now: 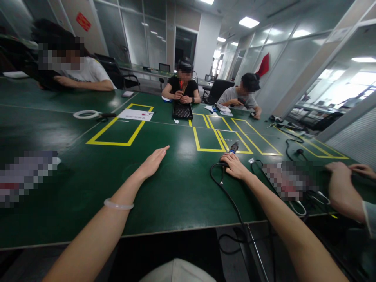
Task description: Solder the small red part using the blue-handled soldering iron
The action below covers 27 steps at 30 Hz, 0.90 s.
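Observation:
My left hand (153,162) rests on the green table (182,203) with its fingers stretched out together and nothing in it. A translucent bangle (119,204) circles that wrist. To the right, my right hand (233,164) is closed over a dark corded hand tool (234,147), whose front end points away from me toward a yellow taped rectangle. I cannot make out the tool's exact kind, as my fingers cover its rear part. Its black cable (227,192) loops beside the hand and drops over the table's near edge.
Yellow tape frames (131,143) mark the table. A white sheet (135,114), a white ring-shaped coil (86,114) and a black tray (182,111) lie farther off. Several people sit around the table. At the right, another person's hands (343,176) are near tangled cables (296,141).

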Available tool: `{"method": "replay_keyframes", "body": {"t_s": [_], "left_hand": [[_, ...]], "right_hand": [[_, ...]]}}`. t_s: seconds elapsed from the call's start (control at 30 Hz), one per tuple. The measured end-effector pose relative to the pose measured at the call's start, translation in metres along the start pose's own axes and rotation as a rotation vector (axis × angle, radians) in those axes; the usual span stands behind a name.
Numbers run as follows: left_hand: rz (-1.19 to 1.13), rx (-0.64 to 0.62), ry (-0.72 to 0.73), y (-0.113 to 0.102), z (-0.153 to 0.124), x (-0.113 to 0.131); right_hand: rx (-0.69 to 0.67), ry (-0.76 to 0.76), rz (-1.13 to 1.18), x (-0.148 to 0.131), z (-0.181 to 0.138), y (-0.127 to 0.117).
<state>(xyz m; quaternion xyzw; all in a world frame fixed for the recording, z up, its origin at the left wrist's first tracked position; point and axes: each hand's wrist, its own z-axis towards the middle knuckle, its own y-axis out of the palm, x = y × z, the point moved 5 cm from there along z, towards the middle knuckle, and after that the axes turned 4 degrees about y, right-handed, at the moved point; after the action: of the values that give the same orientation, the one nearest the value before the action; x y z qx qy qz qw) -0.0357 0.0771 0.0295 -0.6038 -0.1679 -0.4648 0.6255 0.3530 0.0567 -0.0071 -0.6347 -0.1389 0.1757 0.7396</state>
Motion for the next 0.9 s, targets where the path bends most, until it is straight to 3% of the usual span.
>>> {"method": "replay_keyframes", "body": {"t_s": [0.17,0.3,0.47,0.63,0.77,0.9], "left_hand": [[-0.002,-0.005,0.015,0.005,0.001,-0.003],[0.026,-0.027,0.011,0.008,0.002,-0.006],[0.026,-0.013,0.011,0.008,0.003,-0.006],[0.015,-0.021,0.03,0.009,0.003,-0.003],[0.026,-0.034,0.043,0.01,0.002,-0.003],[0.036,-0.044,0.047,0.012,0.003,-0.005]], "right_hand": [[-0.009,0.118,-0.08,0.057,-0.019,0.004],[-0.035,0.138,-0.132,0.084,-0.025,0.006],[-0.071,0.189,-0.196,0.101,-0.034,0.003],[-0.012,0.281,-0.247,0.115,-0.054,-0.015],[0.082,0.439,-0.261,0.13,-0.068,-0.04],[0.03,0.606,-0.223,0.137,-0.07,-0.046]]}}
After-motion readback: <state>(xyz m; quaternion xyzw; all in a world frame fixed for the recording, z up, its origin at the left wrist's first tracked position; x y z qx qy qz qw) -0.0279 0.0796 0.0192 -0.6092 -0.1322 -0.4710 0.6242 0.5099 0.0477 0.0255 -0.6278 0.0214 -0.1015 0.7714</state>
